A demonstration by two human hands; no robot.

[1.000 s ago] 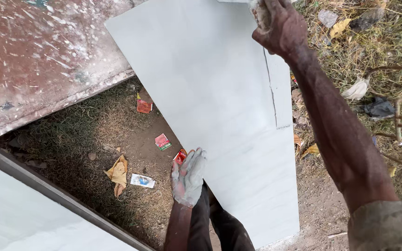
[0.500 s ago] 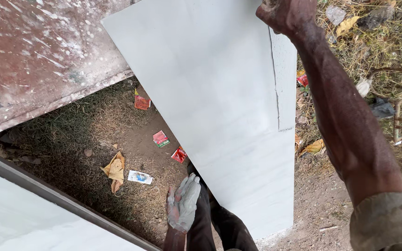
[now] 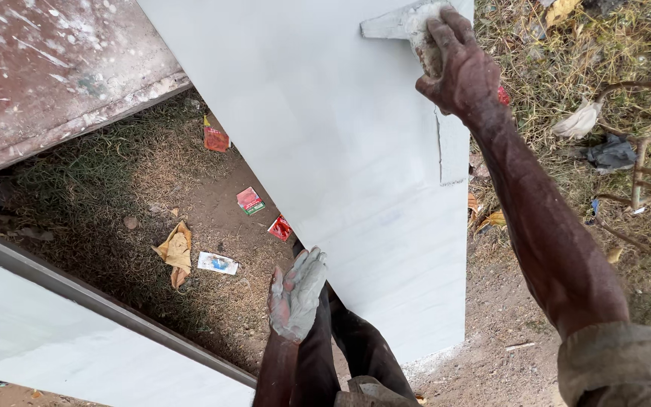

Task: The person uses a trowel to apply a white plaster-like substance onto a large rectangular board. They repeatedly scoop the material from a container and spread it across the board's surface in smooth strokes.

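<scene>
Right grip (image 3: 457,64): closed on a pale scraper blade (image 3: 393,22), flat edge laid against the upper part of the tall white panel (image 3: 356,173); fingers caked in grey-white paste. Left grip (image 3: 295,294): open, holding nothing, palm coated in the same paste, hanging just beside the panel's lower edge, above dark trousers (image 3: 356,347).

Panel: standing upright on bare ground, face almost wholly smooth and evenly pale. One thin vertical crack line (image 3: 439,151) near the right edge, with a rough step below it, not yet smoothed; judged nearly finished, that seam and the top strip under the blade left.

Around: rust-red metal sheet (image 3: 47,68), speckled white, upper left. Second pale panel (image 3: 77,339) with dark frame, lower left. Red wrappers (image 3: 250,200), yellow scrap (image 3: 177,249) and a white packet (image 3: 217,263) on the dirt. Dry grass (image 3: 566,53), rusted rod frame (image 3: 642,173) to the right.
</scene>
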